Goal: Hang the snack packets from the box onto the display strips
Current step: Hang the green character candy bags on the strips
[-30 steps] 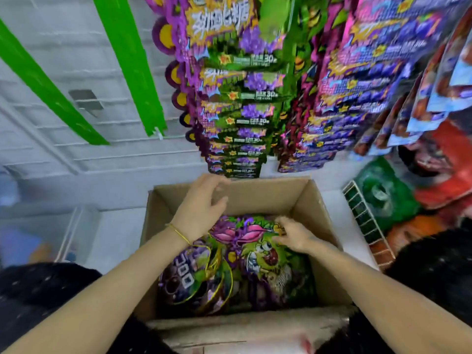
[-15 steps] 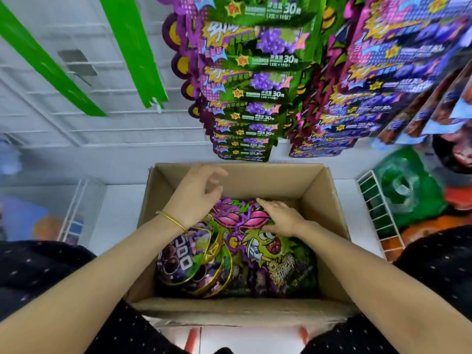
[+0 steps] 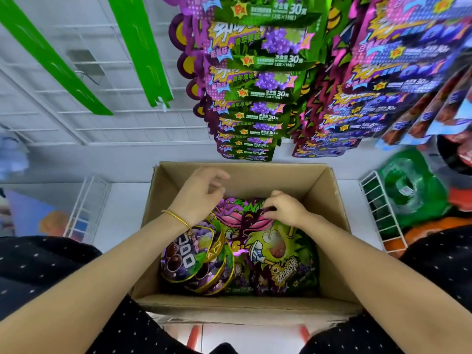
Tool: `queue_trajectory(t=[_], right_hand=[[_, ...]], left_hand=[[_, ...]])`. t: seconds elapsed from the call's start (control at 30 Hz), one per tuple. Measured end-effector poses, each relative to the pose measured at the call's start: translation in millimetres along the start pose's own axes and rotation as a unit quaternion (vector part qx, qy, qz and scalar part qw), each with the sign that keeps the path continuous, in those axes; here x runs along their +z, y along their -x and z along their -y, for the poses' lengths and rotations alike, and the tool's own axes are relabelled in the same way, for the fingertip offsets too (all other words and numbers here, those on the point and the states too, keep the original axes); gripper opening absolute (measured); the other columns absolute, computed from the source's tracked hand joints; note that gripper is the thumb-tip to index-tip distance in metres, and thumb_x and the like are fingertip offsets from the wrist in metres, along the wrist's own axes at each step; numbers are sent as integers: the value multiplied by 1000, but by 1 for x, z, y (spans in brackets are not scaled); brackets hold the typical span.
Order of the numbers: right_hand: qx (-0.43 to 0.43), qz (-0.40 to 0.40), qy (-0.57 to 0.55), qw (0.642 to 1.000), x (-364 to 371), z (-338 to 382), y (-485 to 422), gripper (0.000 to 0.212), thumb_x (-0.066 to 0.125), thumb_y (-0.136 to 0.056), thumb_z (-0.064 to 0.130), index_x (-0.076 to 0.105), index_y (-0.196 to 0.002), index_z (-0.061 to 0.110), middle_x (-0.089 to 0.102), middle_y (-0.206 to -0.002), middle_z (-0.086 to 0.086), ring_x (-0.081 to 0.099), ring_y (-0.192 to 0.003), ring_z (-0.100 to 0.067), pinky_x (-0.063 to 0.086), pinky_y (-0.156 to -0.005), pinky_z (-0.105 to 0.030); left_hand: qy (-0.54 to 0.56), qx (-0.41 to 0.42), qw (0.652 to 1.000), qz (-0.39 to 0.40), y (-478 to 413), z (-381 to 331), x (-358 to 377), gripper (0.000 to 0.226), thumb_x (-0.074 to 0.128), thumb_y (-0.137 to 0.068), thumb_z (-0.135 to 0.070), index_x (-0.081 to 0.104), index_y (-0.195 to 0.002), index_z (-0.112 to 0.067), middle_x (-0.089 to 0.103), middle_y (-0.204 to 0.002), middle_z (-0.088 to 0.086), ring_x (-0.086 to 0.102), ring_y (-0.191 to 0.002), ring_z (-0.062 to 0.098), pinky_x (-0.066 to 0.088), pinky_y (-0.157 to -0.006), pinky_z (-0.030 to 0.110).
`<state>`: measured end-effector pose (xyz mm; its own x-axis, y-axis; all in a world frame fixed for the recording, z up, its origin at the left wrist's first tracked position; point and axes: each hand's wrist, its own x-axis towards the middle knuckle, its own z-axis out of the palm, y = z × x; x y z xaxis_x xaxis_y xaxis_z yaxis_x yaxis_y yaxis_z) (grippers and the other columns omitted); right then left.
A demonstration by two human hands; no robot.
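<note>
Toward the far wall of the box, I see my right hand pinching the top edge of a packet whose long axis runs back to the near wall, while my left hand hovers just beside, loosely curled on nothing.

I count one box and two hands, left and right. There are two bare green strips, at least three round purple packets and at least two green packets. The hung packets overlap too much to count.
</note>
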<state>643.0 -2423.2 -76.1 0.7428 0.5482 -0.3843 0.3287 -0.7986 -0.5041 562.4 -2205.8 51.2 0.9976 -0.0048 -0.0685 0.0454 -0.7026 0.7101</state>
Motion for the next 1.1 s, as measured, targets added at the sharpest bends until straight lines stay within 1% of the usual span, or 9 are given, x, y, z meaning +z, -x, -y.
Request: queue_trajectory(t=[0.2, 0.37, 0.5, 0.63, 0.73, 0.87, 0.93, 1.0, 1.1], right_hand=[[-20, 107, -140, 984, -49, 24, 24, 18, 65, -86, 16, 67, -91, -1, 54, -75, 6, 48, -70, -7, 37, -64, -20], [-46, 89, -216, 971, -98, 60, 64, 16, 61, -89, 17, 69, -96, 6, 61, -83, 6, 53, -75, -4, 40, -67, -12], [-60, 14, -250, 966, -138, 90, 94, 12, 58, -91, 19, 69, -88, 17, 61, -76, 18, 53, -71, 2, 40, -72, -18], [-109, -63, -231, 965, -195, 137, 120, 17, 57, -91, 13, 65, -77, 18, 56, -66, 15, 48, -61, 5, 37, -64, -15], [-142, -158, -169, 962, -244, 172, 138, 17, 57, -91, 16, 61, -75, 17, 47, -64, 14, 42, -51, 6, 31, -58, -12], [-191, -253, -102, 943, -304, 208, 159, 24, 57, -91, 21, 48, -73, 34, 38, -70, 22, 43, -56, 19, 36, -60, -5], [-221, -305, -65, 924, -329, 223, 163, 24, 59, -90, 21, 49, -74, 35, 38, -70, 22, 44, -59, 18, 35, -62, -5], [-234, -357, -32, 904, -353, 233, 160, 5, 61, -88, 17, 66, -89, 16, 40, -70, 24, 44, -60, 19, 34, -63, -4], [-250, -431, 14, 867, -383, 251, 156, 20, 63, -86, 14, 66, -104, 4, 47, -70, 20, 45, -65, 5, 34, -62, -8]], left_hand=[[5, 4, 996, 87, 3, -10, 5, 31, 56, -89, -18, 54, -120, -20, 54, -118, -7, 53, -99, 1, 34, -78, 4], [17, 40, 988, 150, 10, -29, 11, 37, 65, -83, -19, 57, -118, -15, 57, -110, -8, 53, -101, 3, 39, -85, 10], [47, 83, 992, 84, 5, -59, -17, 3, 64, -82, -8, 64, -85, -7, 59, -81, 0, 54, -74, 2, 43, -76, 22], [50, 138, 987, 63, -5, -107, -74, 17, 64, -82, -7, 58, -73, -20, 58, -77, 4, 54, -72, 9, 46, -75, 29], [62, 185, 981, -14, -16, -158, -133, 5, 63, -84, -13, 65, -81, -16, 62, -77, -7, 57, -65, -7, 46, -66, 8], [109, 256, 926, -256, -45, -231, -209, 16, 58, -87, -9, 62, -102, -8, 60, -87, -2, 54, -69, -6, 41, -65, 1], [111, 261, 903, -324, -66, -260, -237, 27, 58, -87, -9, 57, -113, -2, 60, -101, 5, 53, -82, 6, 40, -70, 4], [105, 259, 893, -354, -88, -280, -255, 33, 58, -87, -11, 54, -117, 0, 61, -111, 12, 53, -91, 10, 39, -78, 11], [137, 248, 894, -348, -111, -298, -268, 34, 59, -86, -12, 53, -117, 0, 62, -110, 15, 60, -96, 19, 47, -85, 25]])
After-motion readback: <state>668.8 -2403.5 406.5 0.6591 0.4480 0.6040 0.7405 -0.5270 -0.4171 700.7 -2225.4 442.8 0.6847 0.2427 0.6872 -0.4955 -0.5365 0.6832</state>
